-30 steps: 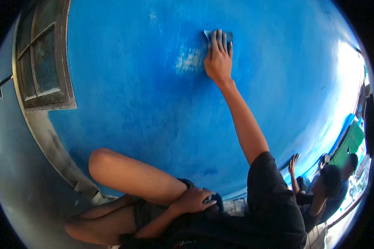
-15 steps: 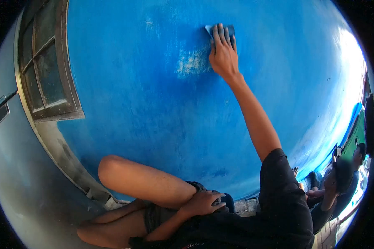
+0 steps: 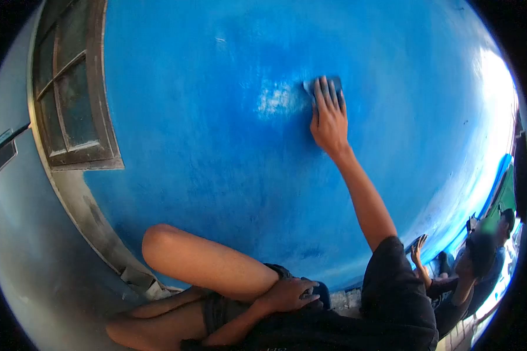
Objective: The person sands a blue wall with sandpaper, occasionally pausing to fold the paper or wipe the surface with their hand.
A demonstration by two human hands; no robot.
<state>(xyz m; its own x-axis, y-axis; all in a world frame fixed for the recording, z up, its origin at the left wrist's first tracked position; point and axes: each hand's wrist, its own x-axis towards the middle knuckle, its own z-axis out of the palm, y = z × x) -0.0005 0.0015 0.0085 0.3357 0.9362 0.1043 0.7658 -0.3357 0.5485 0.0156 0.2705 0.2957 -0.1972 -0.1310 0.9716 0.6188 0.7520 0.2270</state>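
My right hand [image 3: 329, 120] is stretched up and presses a small blue-grey sanding pad [image 3: 322, 83] flat against the blue wall [image 3: 216, 146]. Only the pad's top edge shows past my fingertips. Just left of the pad is a pale, scuffed patch [image 3: 277, 98] where the paint is worn. My left hand [image 3: 290, 294] rests on my thigh beside my raised bare knee [image 3: 161, 243], fingers curled over a dark thing I cannot make out. I sit close to the wall's foot.
A wooden window frame [image 3: 70, 105] with dusty panes sits at the left, next to a grey wall [image 3: 17, 234]. At the lower right another person [image 3: 468, 269] sits by the same wall, with one hand [image 3: 417, 248] raised to it.
My right hand and the pad have slid down the wall, now level with the pale patch on its right side. The other person's hand has come up to the wall again.
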